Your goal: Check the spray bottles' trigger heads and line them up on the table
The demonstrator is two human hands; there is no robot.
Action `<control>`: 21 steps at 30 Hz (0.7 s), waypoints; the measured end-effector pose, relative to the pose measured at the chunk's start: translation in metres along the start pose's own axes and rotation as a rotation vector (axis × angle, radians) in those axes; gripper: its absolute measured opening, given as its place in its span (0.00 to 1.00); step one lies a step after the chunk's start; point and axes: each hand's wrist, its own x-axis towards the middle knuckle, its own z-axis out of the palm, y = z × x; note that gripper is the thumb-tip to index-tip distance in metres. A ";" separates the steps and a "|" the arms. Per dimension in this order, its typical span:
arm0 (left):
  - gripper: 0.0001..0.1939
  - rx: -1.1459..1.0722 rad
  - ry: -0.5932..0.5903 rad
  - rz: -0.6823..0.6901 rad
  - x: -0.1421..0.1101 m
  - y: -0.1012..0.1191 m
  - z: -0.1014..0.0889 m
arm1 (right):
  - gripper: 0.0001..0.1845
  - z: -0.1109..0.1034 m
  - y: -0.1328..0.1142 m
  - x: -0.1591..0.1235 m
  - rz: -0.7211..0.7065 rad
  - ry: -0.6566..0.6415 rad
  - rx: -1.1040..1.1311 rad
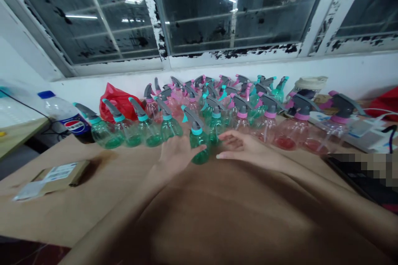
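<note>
My left hand [178, 154] is closed around the side of a green spray bottle [200, 150], its thumb across the front. The bottle is upright, with a teal collar and a grey head. To its right, my right hand [241, 147] hovers with fingers apart and holds nothing. Just behind stands another green spray bottle [217, 126]. On the left, several green bottles [152, 134] form a row. Clear pink spray bottles [287, 132] with pink collars line the right side. More pink and green bottles [183, 91] crowd the back, partly hidden by those in front.
A Pepsi bottle [73, 122] and a red plastic bag [116, 103] stand at the left. A brown package [59, 178] lies on the wooden table [124, 190]. At the right are a lidded cup [307, 87], white boxes [357, 132] and a dark flat object [354, 178].
</note>
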 end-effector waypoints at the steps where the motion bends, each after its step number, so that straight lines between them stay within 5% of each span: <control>1: 0.29 0.002 -0.009 0.015 -0.009 0.004 0.000 | 0.34 0.002 0.002 0.003 -0.048 0.015 -0.017; 6: 0.32 0.013 -0.044 0.164 -0.046 0.027 0.012 | 0.43 0.014 0.001 0.000 -0.254 0.087 0.019; 14: 0.43 0.013 0.049 0.313 -0.072 0.069 0.045 | 0.14 0.023 -0.011 -0.032 -0.299 0.357 0.147; 21: 0.39 -0.168 0.104 0.506 -0.069 0.052 0.068 | 0.11 0.015 -0.009 -0.043 -0.287 0.332 0.163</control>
